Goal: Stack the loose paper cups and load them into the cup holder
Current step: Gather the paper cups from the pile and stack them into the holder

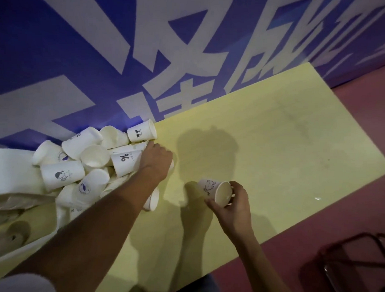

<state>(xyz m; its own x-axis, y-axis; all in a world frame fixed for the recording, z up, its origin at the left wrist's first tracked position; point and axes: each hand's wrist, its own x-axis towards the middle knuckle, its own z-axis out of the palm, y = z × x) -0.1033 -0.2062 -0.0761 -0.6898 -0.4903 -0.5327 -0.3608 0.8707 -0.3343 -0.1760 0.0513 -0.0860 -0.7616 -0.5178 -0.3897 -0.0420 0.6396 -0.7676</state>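
A heap of loose white paper cups (88, 162) with small printed marks lies on the left of the yellow table (274, 148), spilling from a white bag (11, 176). My left hand (157, 158) reaches into the heap's right edge, fingers curled down beside a cup printed with a percent sign (124, 162); what it grips is hidden. My right hand (233, 204) holds a single cup (216, 191) on its side just above the table, its mouth facing me. No cup holder shows.
A purple wall with big white characters (169, 46) rises behind the table. One cup with a panda face (142, 132) lies against it. Red floor (359, 217) and a dark metal chair frame (357, 261) sit at the lower right.
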